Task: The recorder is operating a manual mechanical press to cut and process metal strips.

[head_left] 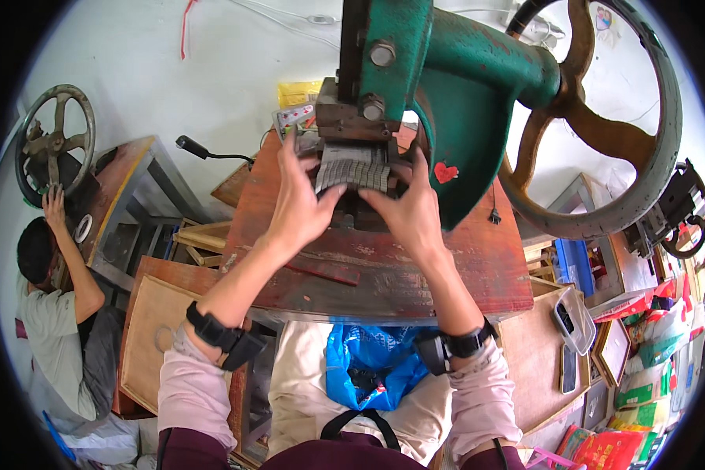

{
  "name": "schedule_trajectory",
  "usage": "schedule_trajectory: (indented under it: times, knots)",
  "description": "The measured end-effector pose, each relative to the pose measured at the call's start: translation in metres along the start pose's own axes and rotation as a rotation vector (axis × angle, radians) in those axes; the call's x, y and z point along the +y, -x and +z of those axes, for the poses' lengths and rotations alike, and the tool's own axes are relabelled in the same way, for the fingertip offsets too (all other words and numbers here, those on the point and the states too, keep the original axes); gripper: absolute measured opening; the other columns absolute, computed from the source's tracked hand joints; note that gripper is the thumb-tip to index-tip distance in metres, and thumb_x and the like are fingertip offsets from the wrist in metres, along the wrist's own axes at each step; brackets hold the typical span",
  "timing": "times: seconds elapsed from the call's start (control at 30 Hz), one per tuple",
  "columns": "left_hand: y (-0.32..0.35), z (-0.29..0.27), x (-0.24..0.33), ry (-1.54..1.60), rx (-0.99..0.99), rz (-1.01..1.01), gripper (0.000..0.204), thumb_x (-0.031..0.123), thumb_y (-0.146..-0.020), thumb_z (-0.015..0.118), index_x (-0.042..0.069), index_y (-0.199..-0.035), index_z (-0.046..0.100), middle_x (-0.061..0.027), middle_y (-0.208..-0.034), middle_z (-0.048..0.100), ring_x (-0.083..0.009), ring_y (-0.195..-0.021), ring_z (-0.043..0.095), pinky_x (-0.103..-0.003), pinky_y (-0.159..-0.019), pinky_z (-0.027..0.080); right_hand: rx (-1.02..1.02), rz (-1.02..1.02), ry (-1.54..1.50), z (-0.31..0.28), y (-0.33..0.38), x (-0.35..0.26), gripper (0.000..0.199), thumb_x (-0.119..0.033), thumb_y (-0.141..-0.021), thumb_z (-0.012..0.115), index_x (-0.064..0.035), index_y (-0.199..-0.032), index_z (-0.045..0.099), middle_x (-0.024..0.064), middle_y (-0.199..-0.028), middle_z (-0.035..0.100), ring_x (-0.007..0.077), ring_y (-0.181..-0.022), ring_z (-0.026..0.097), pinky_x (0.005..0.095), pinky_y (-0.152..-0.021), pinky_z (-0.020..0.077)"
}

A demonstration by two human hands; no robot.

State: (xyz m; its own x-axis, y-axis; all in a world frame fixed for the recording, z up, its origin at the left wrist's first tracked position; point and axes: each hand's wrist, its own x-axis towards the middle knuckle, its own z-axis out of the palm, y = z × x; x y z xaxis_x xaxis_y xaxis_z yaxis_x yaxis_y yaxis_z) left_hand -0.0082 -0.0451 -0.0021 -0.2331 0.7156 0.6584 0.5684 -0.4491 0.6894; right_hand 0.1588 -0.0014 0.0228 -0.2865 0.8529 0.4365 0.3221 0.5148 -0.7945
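While the green press [446, 86] crowds above, left hand [299, 205] and right hand [410, 211] clasp the grey metal strip [354, 168] edges.

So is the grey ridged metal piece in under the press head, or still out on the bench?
In. The grey ridged piece sits directly below the green press, held by the left hand and right hand at its sides.

head: worn on the person's head, left of a fisheye pair | faces steeply down and forward over the forearms | close above the worktop [415, 274] and press [446, 86] | edges bend toward rim | single view
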Motion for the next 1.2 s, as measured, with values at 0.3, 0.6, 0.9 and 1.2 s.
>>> schedule_trajectory:
  times: [0.3, 0.6, 0.9, 1.2]
  knots:
    - [-0.068, -0.005, -0.01, -0.432, -0.139, -0.003, 0.106, 0.012, -0.065, 0.081, -0.014, -0.137, 0.007, -0.0374, -0.127, 0.038, -0.0466, -0.113, 0.048, -0.042, -0.096, 0.042, 0.275, -0.234, 0.258, 0.036, -0.057, 0.042, 0.072, -0.005, -0.076, 0.069, 0.0029, -0.135, 0.029, 0.0258, -0.122, 0.052, 0.0378, -0.11, 0.055, 0.0426, -0.091, 0.0454]
    - [0.074, -0.08, -0.028, -0.582, -0.716, 0.194, 0.049, 0.023, -0.077, 0.071, 0.001, -0.116, 0.054, -0.0205, -0.121, 0.051, -0.0338, -0.112, 0.051, -0.043, -0.096, 0.04, 0.144, -0.076, 0.124, 0.027, -0.052, 0.027, 0.062, 0.003, -0.077, 0.062, 0.0089, -0.131, 0.034, 0.0317, -0.125, 0.046, 0.0438, -0.118, 0.044, 0.0435, -0.1, 0.0376]
    - [-0.007, -0.053, -0.009, -0.398, -0.212, 0.04, 0.034, 0.021, -0.08, 0.069, 0.004, -0.108, 0.059, -0.0149, -0.09, 0.06, -0.0359, -0.083, 0.059, -0.041, -0.073, 0.046, 0.202, -0.167, 0.19, 0.026, -0.048, 0.034, 0.054, 0.001, -0.08, 0.059, 0.009, -0.128, 0.036, 0.0331, -0.12, 0.047, 0.0453, -0.113, 0.047, 0.0457, -0.095, 0.0397]
    - [-0.048, -0.016, -0.003, -0.689, -0.297, -0.212, 0.057, 0.044, -0.078, 0.067, 0.004, -0.118, 0.057, -0.0198, -0.12, 0.052, -0.039, -0.115, 0.042, -0.046, -0.093, 0.037, 0.02, -0.312, 0.272, -0.058, 0.032, 0.012, 0.043, -0.004, -0.084, 0.057, 0.008, -0.123, 0.044, 0.0263, -0.116, 0.052, 0.0412, -0.108, 0.051, 0.043, -0.093, 0.0421]
